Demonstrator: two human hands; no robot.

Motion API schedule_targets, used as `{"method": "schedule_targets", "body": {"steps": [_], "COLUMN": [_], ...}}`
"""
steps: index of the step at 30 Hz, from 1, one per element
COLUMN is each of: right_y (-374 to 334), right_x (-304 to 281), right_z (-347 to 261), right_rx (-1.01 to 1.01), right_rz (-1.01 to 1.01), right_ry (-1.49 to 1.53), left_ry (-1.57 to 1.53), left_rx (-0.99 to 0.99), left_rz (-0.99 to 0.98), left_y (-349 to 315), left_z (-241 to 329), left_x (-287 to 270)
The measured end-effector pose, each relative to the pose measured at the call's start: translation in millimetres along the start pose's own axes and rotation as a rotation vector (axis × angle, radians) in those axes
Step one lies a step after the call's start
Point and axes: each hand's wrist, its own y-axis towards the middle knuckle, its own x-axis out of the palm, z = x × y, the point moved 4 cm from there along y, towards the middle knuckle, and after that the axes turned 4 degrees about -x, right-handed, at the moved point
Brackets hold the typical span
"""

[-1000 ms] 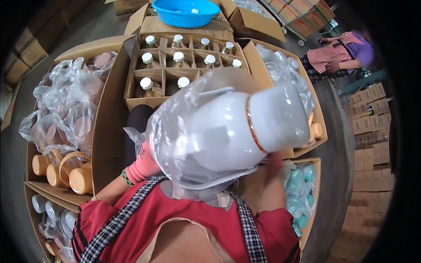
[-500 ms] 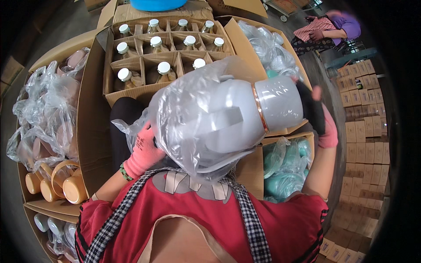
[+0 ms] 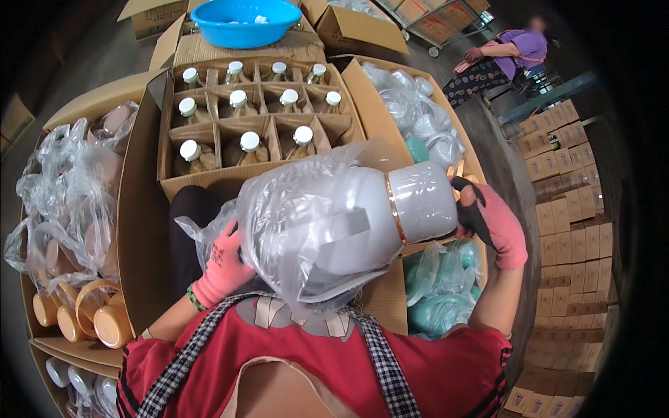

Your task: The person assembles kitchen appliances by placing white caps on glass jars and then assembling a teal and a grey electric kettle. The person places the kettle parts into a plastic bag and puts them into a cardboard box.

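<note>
11 white-capped bottles (image 3: pixel 249 143) show, with 1 blue basin (image 3: pixel 244 33), 1 white vessel (image 3: pixel 422 200), 1 clear plastic bag (image 3: pixel 293 216), 2 gloved hands (image 3: pixel 226 261), 3 peach-coloured pieces (image 3: pixel 111 327) at lower left and 1 co-worker (image 3: pixel 521 47).

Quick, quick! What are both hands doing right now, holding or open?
Left hand: holding the pale flask through its plastic bag.
Right hand: fingers bent at the flask's capped end; whether it grips cannot be told.

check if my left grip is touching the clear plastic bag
Touching: in the head view, the left grip meets the clear plastic bag at its left side, no gap.
</note>
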Motion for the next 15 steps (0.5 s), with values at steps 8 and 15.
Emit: {"method": "schedule_targets", "body": {"steps": [8, 15], "right_y": [-15, 22], "right_x": [133, 148], "right_z": [-73, -71], "right_rx": [-1.147, -1.369], "right_rz": [0.069, 0.033], "right_ry": [-1.022, -0.877], "left_ry": [0.020, 0.550], "left_rx": [0.046, -0.035], "left_rz": [-0.046, -0.232], "left_y": [-2, -47], "left_z": [-21, -37], "left_x": [7, 0]}}
